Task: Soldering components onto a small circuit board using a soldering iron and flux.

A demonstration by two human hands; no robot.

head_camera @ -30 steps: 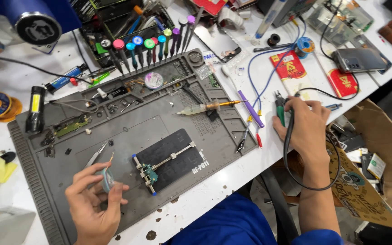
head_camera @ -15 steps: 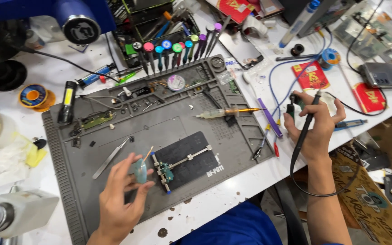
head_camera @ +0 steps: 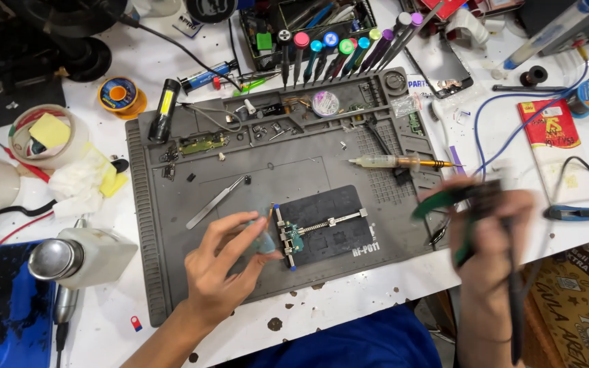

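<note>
Bright, even light falls from above on the white counter (head_camera: 349, 307), leaving only soft, short shadows under the tools. The right hand (head_camera: 489, 235) and the dark green-handled tool (head_camera: 468, 204) it grips are smeared by motion blur. The left hand (head_camera: 223, 269) is sharper, though its fingers (head_camera: 253, 228) blur slightly. The grey rubber work mat (head_camera: 172, 272) stays in focus, without glare.

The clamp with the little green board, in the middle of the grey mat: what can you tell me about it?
The clamp is a small holder with a silvery rod running across a dark plate, lying flat near the front of the grey mat. At its left end a pale bar with blue tips stands crosswise, and a small green board sits gripped there. The left hand rests just beside it, its fingers pinching a small translucent piece against that end. The blurred right hand is off to the side, holding a corded tool clear of the clamp.
</note>
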